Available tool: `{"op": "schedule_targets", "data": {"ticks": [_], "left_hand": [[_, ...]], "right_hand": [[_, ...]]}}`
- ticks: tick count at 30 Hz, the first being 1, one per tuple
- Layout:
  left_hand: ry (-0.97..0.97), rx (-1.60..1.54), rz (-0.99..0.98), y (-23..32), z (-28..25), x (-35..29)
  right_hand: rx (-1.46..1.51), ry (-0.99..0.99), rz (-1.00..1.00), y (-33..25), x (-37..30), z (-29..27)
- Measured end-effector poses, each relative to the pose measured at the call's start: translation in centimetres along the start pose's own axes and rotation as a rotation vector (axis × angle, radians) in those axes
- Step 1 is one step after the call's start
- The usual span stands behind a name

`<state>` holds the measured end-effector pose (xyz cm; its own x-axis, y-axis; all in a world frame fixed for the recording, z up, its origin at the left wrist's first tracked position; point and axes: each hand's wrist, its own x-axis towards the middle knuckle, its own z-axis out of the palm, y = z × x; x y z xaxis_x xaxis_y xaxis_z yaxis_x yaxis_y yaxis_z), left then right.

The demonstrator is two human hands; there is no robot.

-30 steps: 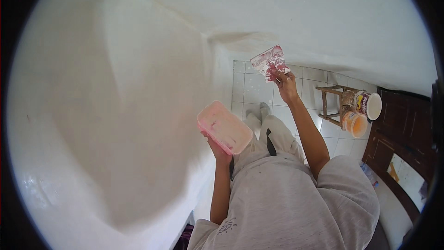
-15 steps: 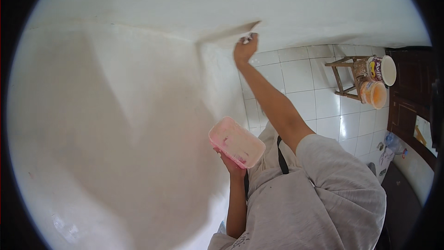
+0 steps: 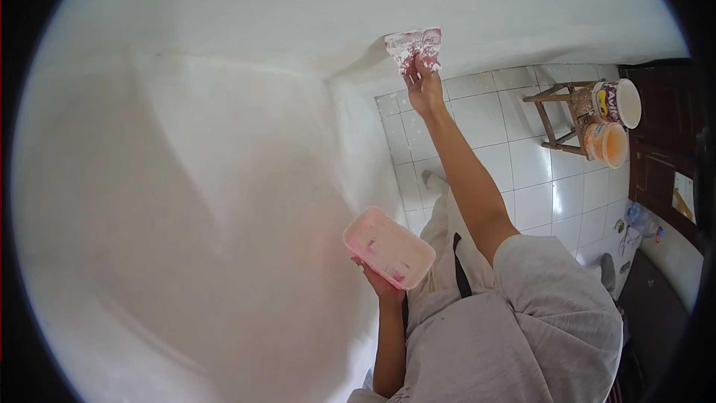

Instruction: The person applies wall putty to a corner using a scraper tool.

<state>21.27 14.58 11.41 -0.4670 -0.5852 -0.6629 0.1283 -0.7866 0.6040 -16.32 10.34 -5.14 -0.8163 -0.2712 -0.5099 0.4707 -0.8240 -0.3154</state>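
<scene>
My right hand reaches up along the wall, fingers closed on a red putty scraper. White paste is smeared over the scraper's broad face, and its wide edge is at the wall, close to the corner; whether it touches I cannot tell. Lower down, by my waist, my left hand grips a shallow pink plastic tray from beneath. The tray's inside is coated with whitish paste and has a few darker pink patches. Part of the left hand's fingers is hidden under the tray.
A second pale wall fills the left side. To the right, a wooden stool stands on white floor tiles, with a white-and-purple bucket and an orange bucket. Beyond are a dark wooden door and a plastic bottle.
My right hand has shifted slightly right and turned the scraper, so its paste-covered face now shows instead of its thin edge. The tray appears a little lower and further right.
</scene>
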Motion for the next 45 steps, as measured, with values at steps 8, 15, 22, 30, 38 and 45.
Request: {"op": "schedule_targets", "data": {"ticks": [8,15,22,30,38,45], "left_hand": [[0.068,-0.006,-0.107,-1.8,-1.1,0.9],[0.094,-0.003,-0.078,-1.1,-2.0,1.0],[0.088,0.03,-0.089,-1.7,-2.2,1.1],[0.078,-0.007,-0.056,-1.5,-1.9,1.1],[0.02,-0.058,-0.114,-1.6,-1.3,1.1],[-0.001,-0.085,-0.128,-1.6,-1.4,1.1]], "right_hand": [[-0.047,0.336,0.057,3.0,7.3,-8.6],[0.019,0.01,-0.007,1.1,0.1,-4.4],[-0.06,0.159,-0.171,1.6,5.3,-2.5],[-0.373,0.466,-0.311,1.4,0.1,-5.7],[-1.308,0.468,-0.997,1.5,-0.7,5.2],[-1.416,0.102,-0.797,6.6,-7.0,7.0]]}}
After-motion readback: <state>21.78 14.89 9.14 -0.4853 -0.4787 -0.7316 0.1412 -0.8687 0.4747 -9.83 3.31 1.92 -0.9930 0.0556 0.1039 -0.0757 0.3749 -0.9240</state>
